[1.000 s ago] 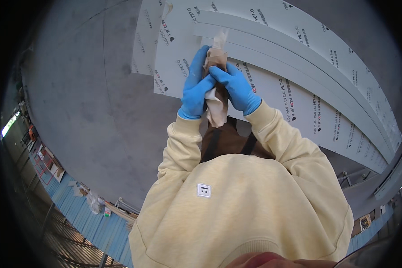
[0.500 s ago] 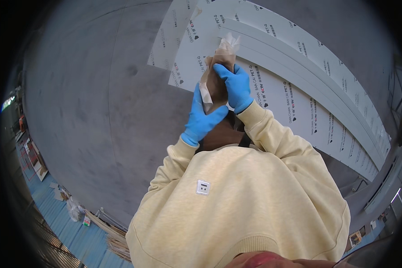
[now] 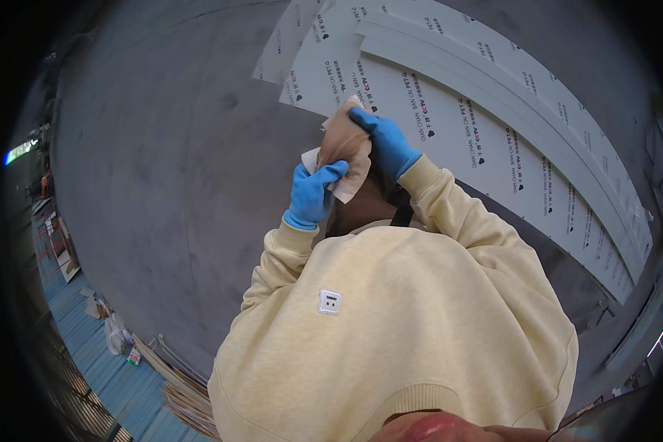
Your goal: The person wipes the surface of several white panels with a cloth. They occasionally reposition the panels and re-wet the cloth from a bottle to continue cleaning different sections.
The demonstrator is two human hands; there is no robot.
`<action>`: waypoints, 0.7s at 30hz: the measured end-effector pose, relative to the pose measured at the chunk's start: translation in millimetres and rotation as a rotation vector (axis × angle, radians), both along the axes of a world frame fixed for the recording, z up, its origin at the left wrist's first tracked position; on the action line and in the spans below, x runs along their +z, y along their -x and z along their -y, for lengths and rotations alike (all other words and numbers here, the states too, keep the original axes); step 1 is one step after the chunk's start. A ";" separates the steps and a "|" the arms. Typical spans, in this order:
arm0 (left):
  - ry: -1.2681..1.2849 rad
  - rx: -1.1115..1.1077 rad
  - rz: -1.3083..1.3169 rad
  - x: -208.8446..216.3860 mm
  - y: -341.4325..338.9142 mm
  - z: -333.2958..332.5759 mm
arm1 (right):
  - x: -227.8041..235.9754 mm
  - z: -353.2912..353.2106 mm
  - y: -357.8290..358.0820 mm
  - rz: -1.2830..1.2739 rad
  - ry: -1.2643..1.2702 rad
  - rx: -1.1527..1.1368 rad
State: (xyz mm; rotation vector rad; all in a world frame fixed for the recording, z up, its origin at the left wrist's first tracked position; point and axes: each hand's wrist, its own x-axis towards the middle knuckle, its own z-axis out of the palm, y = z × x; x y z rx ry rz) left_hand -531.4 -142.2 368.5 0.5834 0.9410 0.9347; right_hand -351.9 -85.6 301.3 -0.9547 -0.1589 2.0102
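Observation:
A thin, crumpled sheet [image 3: 344, 151], brown-stained with white edges, is held up in front of my chest; I cannot tell whether it is cloth or paper. My left hand [image 3: 314, 190], in a blue glove, pinches its lower left part, with the thumb across the front. At its upper right edge, my right hand [image 3: 389, 143], gloved in the same blue, grips with the thumb near the top; some of its fingers are hidden behind. A white lower corner hangs free between the hands.
Beyond my hands, large pale printed sheet panels [image 3: 449, 121] overlap, with long narrow strips [image 3: 493, 88] on top. They lie over a broad grey surface [image 3: 147, 147]. At lower left are a blue floor [image 3: 88, 331], a plastic bag [image 3: 116, 335] and stacked thin boards [image 3: 188, 405].
The sheet has come nearer my body and opened out flatter. My left hand has closed from spread fingers to a pinch on it. The view has shifted slightly.

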 end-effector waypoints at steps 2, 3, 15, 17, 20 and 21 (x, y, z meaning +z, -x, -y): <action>-0.027 0.022 -0.014 8.2 2.4 12.2 | -4.6 -0.1 -17.4 0.123 0.101 0.041; -0.039 0.034 -0.021 11.4 4.7 17.4 | -6.0 1.6 -27.3 0.185 0.152 0.061; -0.028 0.099 -0.077 13.8 56.4 36.3 | -18.6 29.2 -2.8 0.609 -0.768 0.538; 0.051 0.062 -0.197 9.1 79.8 27.2 | -54.6 11.1 -18.0 1.021 -0.697 0.700; 0.017 0.037 -0.066 16.5 104.5 25.6 | -62.6 21.5 -3.5 0.906 -0.556 0.561; -0.009 0.028 -0.019 14.7 109.6 18.3 | -53.4 15.8 9.0 0.776 -0.488 0.431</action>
